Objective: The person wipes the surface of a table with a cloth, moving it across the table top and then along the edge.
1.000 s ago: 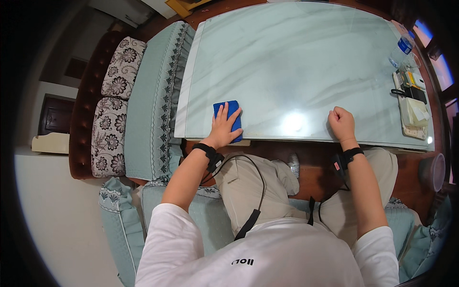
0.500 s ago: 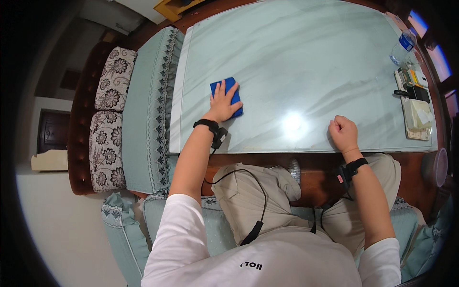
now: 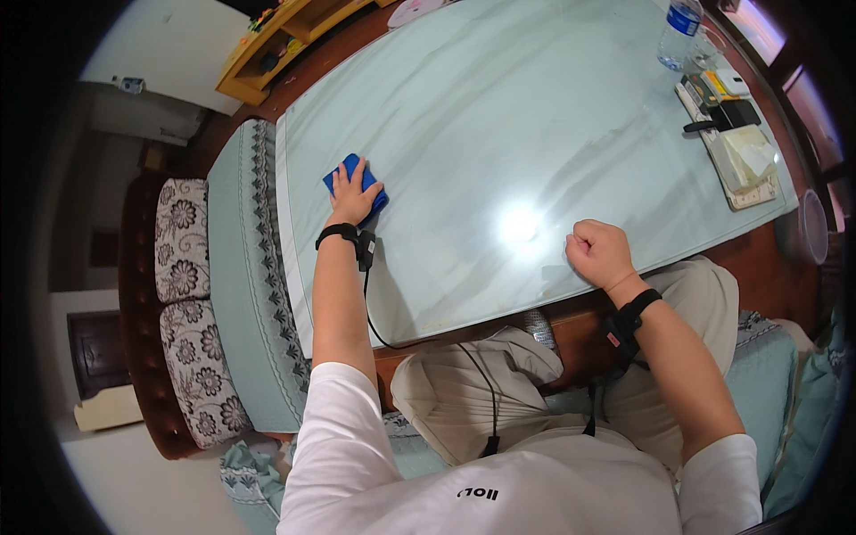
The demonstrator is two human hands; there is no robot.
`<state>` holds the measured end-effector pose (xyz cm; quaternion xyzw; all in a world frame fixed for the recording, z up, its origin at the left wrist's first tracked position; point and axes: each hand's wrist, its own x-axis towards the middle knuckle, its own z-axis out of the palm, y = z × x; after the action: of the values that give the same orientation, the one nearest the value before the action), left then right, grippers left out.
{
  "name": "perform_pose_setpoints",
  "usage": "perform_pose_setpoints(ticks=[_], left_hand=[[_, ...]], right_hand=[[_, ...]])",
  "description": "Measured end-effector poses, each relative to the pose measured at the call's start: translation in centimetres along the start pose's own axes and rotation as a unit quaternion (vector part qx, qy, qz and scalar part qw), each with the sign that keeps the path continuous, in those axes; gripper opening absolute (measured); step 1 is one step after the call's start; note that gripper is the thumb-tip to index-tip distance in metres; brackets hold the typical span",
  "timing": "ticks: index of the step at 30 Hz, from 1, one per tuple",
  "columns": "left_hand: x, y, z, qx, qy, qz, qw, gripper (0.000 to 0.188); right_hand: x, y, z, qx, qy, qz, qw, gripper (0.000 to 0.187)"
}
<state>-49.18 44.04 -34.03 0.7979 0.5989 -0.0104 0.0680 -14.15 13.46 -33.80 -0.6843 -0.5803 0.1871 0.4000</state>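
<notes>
My left hand (image 3: 353, 197) lies flat with fingers spread on a folded blue cloth (image 3: 379, 201), pressing it to the glossy marbled tabletop (image 3: 464, 134) near the table's left edge. The palm and fingers hide part of the cloth. My right hand (image 3: 599, 252) is closed in a fist and rests by the table's front edge, with nothing seen in it. Both wrists wear black straps with small devices.
Along the table's right side stand a water bottle (image 3: 680, 34), a tissue pack (image 3: 745, 157) and small boxes on a tray (image 3: 761, 198). A sofa (image 3: 245, 294) with floral cushions (image 3: 183, 239) lies left. A yellow shelf (image 3: 259, 67) stands beyond.
My left hand and the blue cloth have slid farther from the front edge and slightly toward the left edge. The right fist stays near the front edge. The whole view has turned.
</notes>
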Motion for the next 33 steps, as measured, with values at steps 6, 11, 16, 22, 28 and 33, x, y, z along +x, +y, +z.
perform_pose_setpoints(ticks=[6, 11, 16, 22, 28, 33], left_hand=[[0.9, 0.6, -0.3, -0.003, -0.007, -0.047, 0.999, 0.075], [0.0, 1.3, 0.1, -0.006, 0.013, -0.074, 0.997, 0.073], [-3.9, 1.6, 0.7, -0.003, -0.004, -0.058, 0.998, 0.073], [-10.7, 1.2, 1.3, 0.007, 0.015, -0.017, 1.0, 0.073], [-18.8, 1.0, 2.1, -0.034, 0.0, 0.0, 0.999, 0.073], [-24.5, 0.7, 2.8, -0.032, 0.006, 0.008, 0.999, 0.072]], right_hand=[[-0.3, 0.3, -0.1, -0.005, 0.004, 0.002, 1.0, 0.025], [-0.2, 0.3, 0.1, -0.007, 0.011, -0.008, 1.0, 0.025], [-0.1, 0.6, 0.4, -0.015, 0.015, -0.018, 1.0, 0.025], [0.1, 0.7, 0.3, 0.003, 0.021, 0.005, 1.0, 0.025], [0.4, 1.7, 0.2, 0.038, 0.023, 0.0, 0.999, 0.03], [0.9, 2.8, 1.2, 0.096, 0.059, 0.021, 0.993, 0.03]])
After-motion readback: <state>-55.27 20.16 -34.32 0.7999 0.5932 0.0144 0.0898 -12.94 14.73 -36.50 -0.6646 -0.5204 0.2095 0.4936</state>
